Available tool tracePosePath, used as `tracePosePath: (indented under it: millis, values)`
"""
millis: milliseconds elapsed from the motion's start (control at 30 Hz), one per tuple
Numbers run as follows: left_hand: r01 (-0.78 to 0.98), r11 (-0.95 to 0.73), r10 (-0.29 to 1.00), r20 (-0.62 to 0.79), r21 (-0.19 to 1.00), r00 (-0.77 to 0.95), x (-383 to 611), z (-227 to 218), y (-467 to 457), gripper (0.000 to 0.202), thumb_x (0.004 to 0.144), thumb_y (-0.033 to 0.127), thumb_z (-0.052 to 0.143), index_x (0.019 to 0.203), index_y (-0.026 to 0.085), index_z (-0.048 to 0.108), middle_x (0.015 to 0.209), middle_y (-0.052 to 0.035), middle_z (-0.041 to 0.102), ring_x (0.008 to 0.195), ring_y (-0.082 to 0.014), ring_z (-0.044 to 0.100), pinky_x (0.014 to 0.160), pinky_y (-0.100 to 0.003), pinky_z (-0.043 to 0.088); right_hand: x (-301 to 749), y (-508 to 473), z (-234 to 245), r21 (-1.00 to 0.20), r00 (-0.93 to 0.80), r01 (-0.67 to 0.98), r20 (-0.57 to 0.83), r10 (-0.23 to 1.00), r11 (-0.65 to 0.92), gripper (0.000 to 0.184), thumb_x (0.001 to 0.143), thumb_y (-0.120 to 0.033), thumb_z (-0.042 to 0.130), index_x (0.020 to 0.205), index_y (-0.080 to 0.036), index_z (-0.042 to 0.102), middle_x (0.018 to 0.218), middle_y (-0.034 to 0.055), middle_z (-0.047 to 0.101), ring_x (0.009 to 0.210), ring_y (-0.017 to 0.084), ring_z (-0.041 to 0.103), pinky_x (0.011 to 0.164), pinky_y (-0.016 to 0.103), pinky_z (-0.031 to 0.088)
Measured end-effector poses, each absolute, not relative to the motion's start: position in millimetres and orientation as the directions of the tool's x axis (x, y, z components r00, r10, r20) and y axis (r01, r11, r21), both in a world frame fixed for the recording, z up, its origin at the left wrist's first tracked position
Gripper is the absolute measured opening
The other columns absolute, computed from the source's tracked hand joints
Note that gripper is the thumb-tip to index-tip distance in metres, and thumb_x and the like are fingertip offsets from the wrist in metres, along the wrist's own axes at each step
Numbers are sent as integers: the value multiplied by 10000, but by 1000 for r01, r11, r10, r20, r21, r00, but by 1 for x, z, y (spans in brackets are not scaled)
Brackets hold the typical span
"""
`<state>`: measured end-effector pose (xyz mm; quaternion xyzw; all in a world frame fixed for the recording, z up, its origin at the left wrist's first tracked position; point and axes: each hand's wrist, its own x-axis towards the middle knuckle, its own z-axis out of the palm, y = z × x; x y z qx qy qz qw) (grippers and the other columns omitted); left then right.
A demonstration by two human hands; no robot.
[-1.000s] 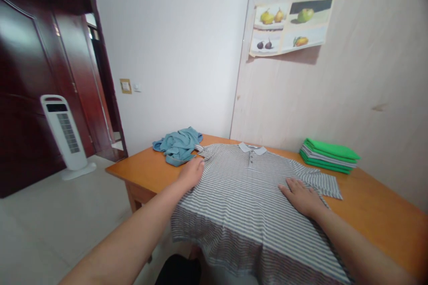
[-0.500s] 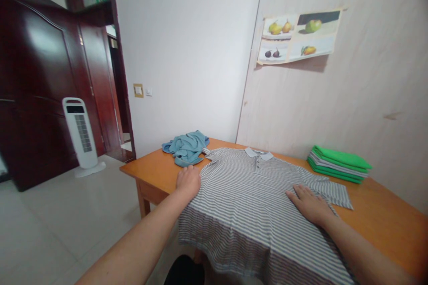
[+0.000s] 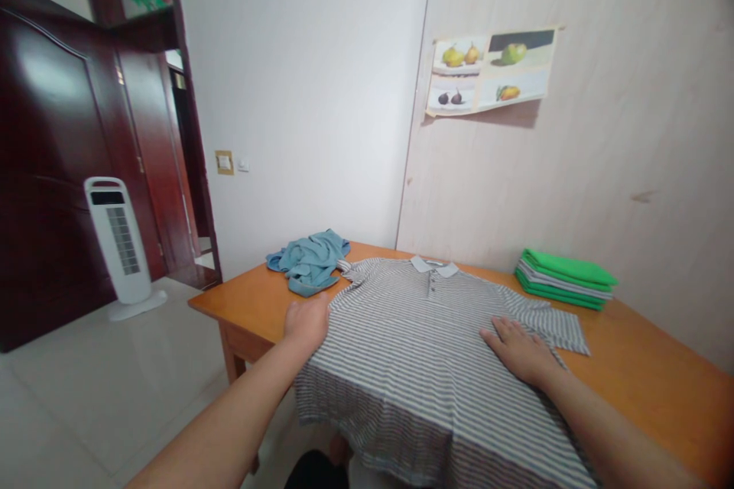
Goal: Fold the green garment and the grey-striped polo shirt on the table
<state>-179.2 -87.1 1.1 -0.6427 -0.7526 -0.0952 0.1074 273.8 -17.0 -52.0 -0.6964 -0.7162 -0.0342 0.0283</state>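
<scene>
A grey-and-white striped polo shirt [image 3: 395, 344] lies spread front up on the wooden table, its grey collar toward the wall. Its lower part hangs over the table's near edge. At the shirt's left side, below the sleeve, my left hand [image 3: 308, 319] is closed on the fabric edge, with its fingertips partly hidden. My right hand [image 3: 521, 348] rests flat on the right side of the shirt, fingers stretched out, below the right sleeve [image 3: 565, 326].
A crumpled blue-green garment [image 3: 310, 261] lies at the table's far left corner. Folded green and grey clothes [image 3: 565, 280] are stacked at the back right of the table [image 3: 642, 374]. A white tower fan [image 3: 121, 244] stands on the floor at left, near a dark red door [image 3: 51, 168].
The view has turned slightly, so everything sits a little further left in the picture. Both hands remain at the same sides of the shirt, which lies almost unchanged.
</scene>
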Motion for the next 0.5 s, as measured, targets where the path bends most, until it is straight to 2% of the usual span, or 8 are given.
tracePosePath:
  millis: [200, 500]
  values:
    - [990, 136, 926, 360, -37, -114, -182, -6, -87, 248, 976, 304, 382, 1016, 182, 594, 1036, -124, 686, 979, -291, 636, 826, -413, 417, 275, -16, -55, 3, -22, 1000, 62, 998, 22, 699, 972, -573, 184, 1539, -194, 341, 1623, 100, 263, 1495, 313, 204, 1167, 593, 187]
    - [992, 121, 908, 408, -38, -95, -186, -10, -84, 236, 965, 295, 405, 966, 185, 614, 1032, -116, 664, 982, -287, 606, 833, -404, 421, 272, -17, -52, -26, -9, 1000, 64, 998, 11, 744, 963, -611, 173, 1546, -172, 318, 1624, 101, 260, 1498, 308, 194, 1175, 580, 166]
